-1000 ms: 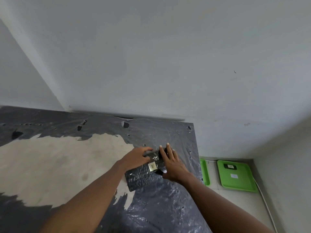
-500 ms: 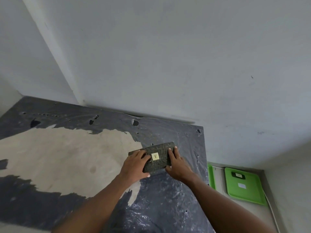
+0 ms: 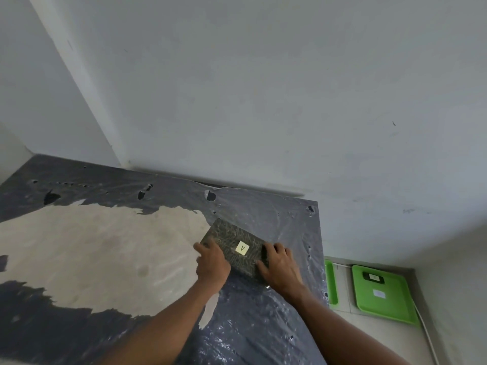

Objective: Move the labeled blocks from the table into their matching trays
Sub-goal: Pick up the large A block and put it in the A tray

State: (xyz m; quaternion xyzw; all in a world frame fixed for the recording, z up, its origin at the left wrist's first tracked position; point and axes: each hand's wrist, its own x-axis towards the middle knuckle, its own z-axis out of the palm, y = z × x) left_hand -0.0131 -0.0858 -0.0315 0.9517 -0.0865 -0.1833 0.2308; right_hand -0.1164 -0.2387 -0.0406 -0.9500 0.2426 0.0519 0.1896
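A dark patterned block [image 3: 234, 239] with a pale label reading "A" is held over the right part of the table [image 3: 105, 254]. My left hand [image 3: 212, 262] grips its left end and my right hand [image 3: 279, 267] grips its right end. On the floor to the right lies a green tray [image 3: 395, 306] holding a small dark block with a white label, plus a white tag. A second green tray [image 3: 330, 283] shows only as a strip past the table edge.
The table is covered in torn black plastic, with bare beige surface at its middle. Grey walls stand close behind and to the right. A white cable [image 3: 428, 335] runs along the floor beside the right tray.
Both hands have closed on the block and lifted it off the plastic, turning it so one corner points away. The view has shifted right and down, showing more of the trays.
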